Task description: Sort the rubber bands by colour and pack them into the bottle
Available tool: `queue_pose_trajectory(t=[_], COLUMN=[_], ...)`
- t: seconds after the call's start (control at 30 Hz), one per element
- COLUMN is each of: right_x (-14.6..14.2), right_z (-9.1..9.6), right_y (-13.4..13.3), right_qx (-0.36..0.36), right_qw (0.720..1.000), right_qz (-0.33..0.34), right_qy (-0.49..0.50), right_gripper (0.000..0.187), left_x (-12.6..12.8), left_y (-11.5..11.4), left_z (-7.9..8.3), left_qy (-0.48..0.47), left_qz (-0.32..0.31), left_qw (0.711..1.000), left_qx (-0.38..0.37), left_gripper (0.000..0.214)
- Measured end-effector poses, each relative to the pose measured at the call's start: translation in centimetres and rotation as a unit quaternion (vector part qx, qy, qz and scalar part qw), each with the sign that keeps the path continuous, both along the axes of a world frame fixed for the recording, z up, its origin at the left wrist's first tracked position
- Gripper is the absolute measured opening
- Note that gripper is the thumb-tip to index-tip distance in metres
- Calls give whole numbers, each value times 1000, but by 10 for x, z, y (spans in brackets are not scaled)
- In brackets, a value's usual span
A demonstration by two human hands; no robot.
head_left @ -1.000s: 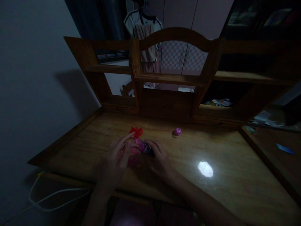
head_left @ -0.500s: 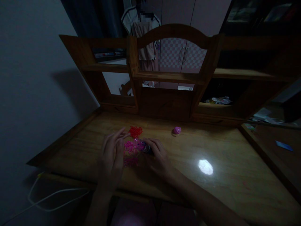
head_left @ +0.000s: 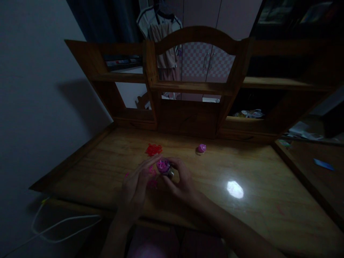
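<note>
My right hand (head_left: 184, 181) is closed around a small clear jar (head_left: 169, 171). Its mouth faces up and to the left, and thin pink and purple loops (head_left: 163, 165) show inside it. My left hand (head_left: 135, 182) is open, its fingers stretched out together, the tips close to the jar's rim; whether they touch it I cannot tell. More pink loops (head_left: 152, 171) lie on the desk between the hands, partly hidden by the left one. Beyond the left fingertips sits a pile of red loops (head_left: 154, 149).
A small round pink-purple object (head_left: 202, 148) stands on the wooden desk (head_left: 258, 168) at the back. The wooden shelf unit (head_left: 190, 118) rises along the far edge. On the right lies a blue flat item (head_left: 323, 164). A white cable (head_left: 64, 218) hangs at lower left.
The jar has tipped more upright, its mouth now turned upward with the loops inside. My left hand has moved right to the jar. Fewer pink loops show on the desk.
</note>
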State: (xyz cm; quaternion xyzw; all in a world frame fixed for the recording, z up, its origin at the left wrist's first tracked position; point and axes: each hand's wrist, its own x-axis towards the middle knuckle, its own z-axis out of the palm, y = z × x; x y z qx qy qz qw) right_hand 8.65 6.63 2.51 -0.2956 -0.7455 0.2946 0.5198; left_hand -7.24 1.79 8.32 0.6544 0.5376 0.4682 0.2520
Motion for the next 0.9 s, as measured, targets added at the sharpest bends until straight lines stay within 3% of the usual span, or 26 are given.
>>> queue_pose_trajectory(t=[0.17, 0.37, 0.53, 0.67, 0.83, 0.9], right_x=[-2, 0, 1, 2, 2, 1], right_z=[0, 5, 5, 6, 5, 5], right_y=[0, 1, 0, -1, -1, 1], right_qx=[-63, -71, -78, -115, -208, -231], right_qw=[997, 996, 994, 989, 964, 956], right_qz=[28, 49, 72, 94, 165, 177], right_qy=[34, 16, 1, -4, 26, 46], right_gripper=[46, 45, 47, 46, 43, 44], left_x=[-4, -11, -16, -18, -20, -20], left_y=[5, 6, 9, 15, 22, 26], left_z=[-4, -4, -10, -10, 4, 8], left_qy=[82, 114, 131, 137, 152, 157], left_qz=[-32, -7, -31, -62, -103, -122], left_qw=[993, 985, 976, 979, 982, 979], left_qx=[84, 128, 171, 138, 32, 36], left_gripper=[40, 41, 36, 36, 46, 45])
